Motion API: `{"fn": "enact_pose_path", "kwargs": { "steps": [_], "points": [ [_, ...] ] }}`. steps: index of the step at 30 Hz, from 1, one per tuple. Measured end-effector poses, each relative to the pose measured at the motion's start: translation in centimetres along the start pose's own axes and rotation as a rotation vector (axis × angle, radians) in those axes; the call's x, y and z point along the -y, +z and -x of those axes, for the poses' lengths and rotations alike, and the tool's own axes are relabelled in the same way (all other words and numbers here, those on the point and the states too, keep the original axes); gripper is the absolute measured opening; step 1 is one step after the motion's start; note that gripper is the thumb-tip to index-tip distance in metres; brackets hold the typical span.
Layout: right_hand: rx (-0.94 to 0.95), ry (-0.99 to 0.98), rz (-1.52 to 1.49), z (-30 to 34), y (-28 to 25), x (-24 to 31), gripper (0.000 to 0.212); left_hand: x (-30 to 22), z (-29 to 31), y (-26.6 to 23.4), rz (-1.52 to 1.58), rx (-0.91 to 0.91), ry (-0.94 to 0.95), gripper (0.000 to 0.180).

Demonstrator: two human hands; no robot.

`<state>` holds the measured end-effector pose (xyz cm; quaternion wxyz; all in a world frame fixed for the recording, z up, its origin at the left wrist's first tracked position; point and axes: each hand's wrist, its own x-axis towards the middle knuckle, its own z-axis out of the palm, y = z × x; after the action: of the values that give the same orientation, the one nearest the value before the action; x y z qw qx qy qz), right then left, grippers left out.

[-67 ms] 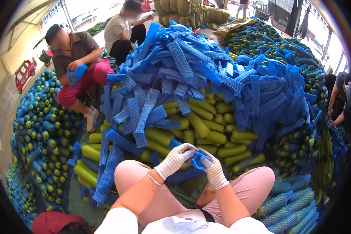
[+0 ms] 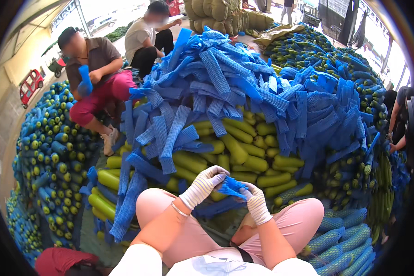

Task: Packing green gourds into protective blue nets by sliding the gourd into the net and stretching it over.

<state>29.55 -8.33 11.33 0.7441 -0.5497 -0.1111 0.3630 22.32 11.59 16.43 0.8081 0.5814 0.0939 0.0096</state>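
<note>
Between my hands, above my lap, is a blue foam net sleeve (image 2: pixel 232 187), bunched and partly spread. My left hand (image 2: pixel 204 187), in a striped work glove, pinches its left end. The gloved right hand (image 2: pixel 256 202) grips the opposite end, fingers closed on it. Just beyond my hands lie long smooth green gourds (image 2: pixel 234 149), uncovered. A tall heap of flat blue net sleeves (image 2: pixel 216 87) rises over them, with some strips (image 2: pixel 129 202) hanging down beside my left knee.
Sleeved gourds (image 2: pixel 55 161) are stacked at the left, and more netted ones (image 2: pixel 340 239) lie by my right knee. A co-worker (image 2: pixel 94 69) sits at the far left holding a blue sleeve; another (image 2: pixel 147 39) sits behind. Dark red cloth (image 2: pixel 64 261) lies at lower left.
The sleeve has spread wider as my hands moved slightly apart. The co-worker at the left has raised the blue sleeve more upright.
</note>
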Motion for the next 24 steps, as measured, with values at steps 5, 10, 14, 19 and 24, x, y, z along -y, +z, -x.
{"fn": "enact_pose_path", "kwargs": {
  "steps": [5, 10, 14, 19, 24],
  "points": [
    [-0.199, -0.083, 0.495, -0.5, 0.4, -1.6, 0.019, -0.9, 0.7, 2.2, 0.393, 0.267, -0.094, 0.032],
    [-0.137, -0.207, 0.203, -1.6, 0.6, -1.2, 0.017, -0.6, 2.2, 5.2, -0.079, 0.442, 0.126, 0.030],
    [-0.346, -0.238, 0.349, -2.0, -0.1, -0.3, 0.010, 0.0, 1.2, 4.5, -0.988, 0.179, 0.658, 0.019],
    [-0.345, -0.347, 0.592, -0.6, 2.6, -1.9, 0.010, 4.4, -0.4, 2.8, -1.121, -0.004, 0.224, 0.011],
    [-0.157, -0.233, 0.570, 1.7, 3.9, -3.3, 0.008, 4.8, -0.2, 2.6, 0.515, -0.126, -0.003, 0.032]
  ]
}}
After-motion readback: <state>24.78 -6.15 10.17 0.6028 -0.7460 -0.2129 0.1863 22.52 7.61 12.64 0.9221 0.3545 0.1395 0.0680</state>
